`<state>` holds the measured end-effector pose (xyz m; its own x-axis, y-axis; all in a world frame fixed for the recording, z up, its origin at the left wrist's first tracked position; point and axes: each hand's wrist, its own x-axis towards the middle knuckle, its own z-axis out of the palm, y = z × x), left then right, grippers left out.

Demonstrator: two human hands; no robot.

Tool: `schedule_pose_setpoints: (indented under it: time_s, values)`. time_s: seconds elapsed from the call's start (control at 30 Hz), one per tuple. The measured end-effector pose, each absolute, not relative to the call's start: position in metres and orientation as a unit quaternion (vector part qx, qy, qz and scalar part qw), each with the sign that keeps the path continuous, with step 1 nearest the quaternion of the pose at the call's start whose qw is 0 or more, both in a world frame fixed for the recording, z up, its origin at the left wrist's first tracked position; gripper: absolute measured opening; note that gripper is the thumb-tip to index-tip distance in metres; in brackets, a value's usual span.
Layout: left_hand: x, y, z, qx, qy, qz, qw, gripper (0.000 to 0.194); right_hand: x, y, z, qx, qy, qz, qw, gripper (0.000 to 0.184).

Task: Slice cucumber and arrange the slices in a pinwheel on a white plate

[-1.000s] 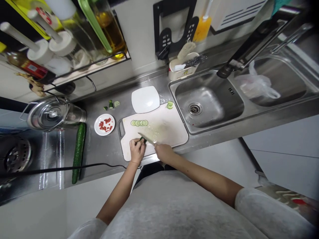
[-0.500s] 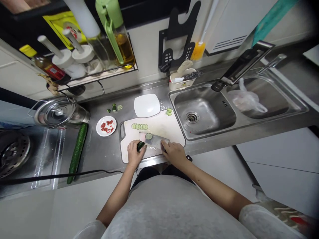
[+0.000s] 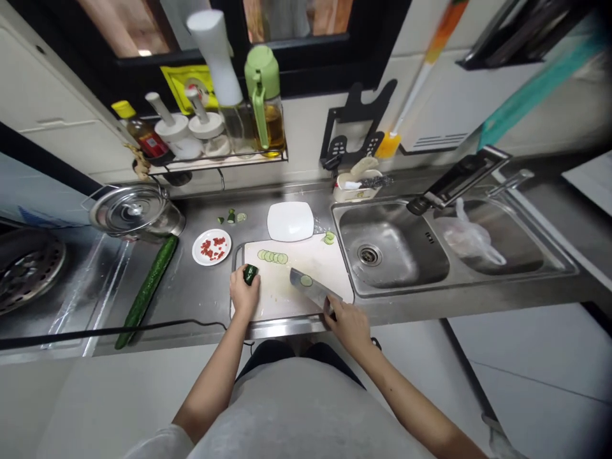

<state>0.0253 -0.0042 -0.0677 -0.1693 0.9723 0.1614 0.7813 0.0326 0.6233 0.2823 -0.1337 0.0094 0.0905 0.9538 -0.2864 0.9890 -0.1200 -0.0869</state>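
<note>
On the left part of the white cutting board (image 3: 287, 305), my left hand (image 3: 244, 294) is closed around a short piece of cucumber (image 3: 250, 274). My right hand (image 3: 350, 326) grips the handle of a kitchen knife (image 3: 313, 290), its blade pointing up and left over the board. One round cucumber slice (image 3: 306, 280) clings to the flat of the blade. A row of overlapping cucumber slices (image 3: 272, 257) lies near the board's far left. A few more slices (image 3: 329, 238) rest at its far right corner.
Behind the board stands a white square plate (image 3: 291, 221). Left of it are a small plate (image 3: 199, 255) with chopped red pieces, cucumber ends (image 3: 231, 217), a whole cucumber (image 3: 147, 290) and a lidded metal pot (image 3: 174, 221). A double sink (image 3: 392, 293) is on the right.
My left hand has moved left with the cucumber piece, away from the blade. The knife has shifted right and nearer me, with the slice on it. The view has tilted up.
</note>
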Motion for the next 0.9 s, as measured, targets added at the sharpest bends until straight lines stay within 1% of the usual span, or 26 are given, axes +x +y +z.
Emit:
schedule_pose_setpoints:
  time_s: [0.2, 0.4, 0.57, 0.67, 0.73, 0.8, 0.83, 0.9]
  values:
    - [0.032, 0.028, -0.058, 0.507, 0.791, 0.303, 0.157, 0.045, 0.284, -0.135, 0.011, 0.736, 0.663, -0.119, 0.067, 0.037]
    - [0.030, 0.048, -0.057, 0.493, 0.805, 0.291, 0.154, 0.051, 0.283, -0.131, 0.012, 0.735, 0.665, -0.112, 0.069, 0.039]
    - [0.024, 0.038, -0.055, 0.507, 0.797, 0.297, 0.138, 0.060, 0.287, -0.131, 0.011, 0.720, 0.685, -0.095, 0.058, 0.037]
    - [0.029, 0.014, -0.049, 0.530, 0.771, 0.333, 0.118, 0.054, 0.292, -0.131, 0.009, 0.702, 0.706, -0.069, 0.063, 0.035]
    - [0.038, -0.004, -0.042, 0.596, 0.705, 0.353, 0.150, 0.043, 0.296, -0.129, 0.007, 0.679, 0.729, -0.050, 0.068, 0.035]
    - [0.050, -0.019, -0.033, 0.676, 0.611, 0.342, 0.229, 0.032, 0.299, -0.126, 0.006, 0.649, 0.756, -0.039, 0.070, 0.034]
    - [0.056, -0.025, -0.028, 0.704, 0.572, 0.321, 0.270, 0.030, 0.300, -0.123, 0.007, 0.633, 0.770, -0.036, 0.071, 0.034]
    - [0.065, -0.031, -0.020, 0.741, 0.521, 0.265, 0.330, 0.035, 0.301, -0.117, 0.009, 0.604, 0.793, -0.034, 0.077, 0.034]
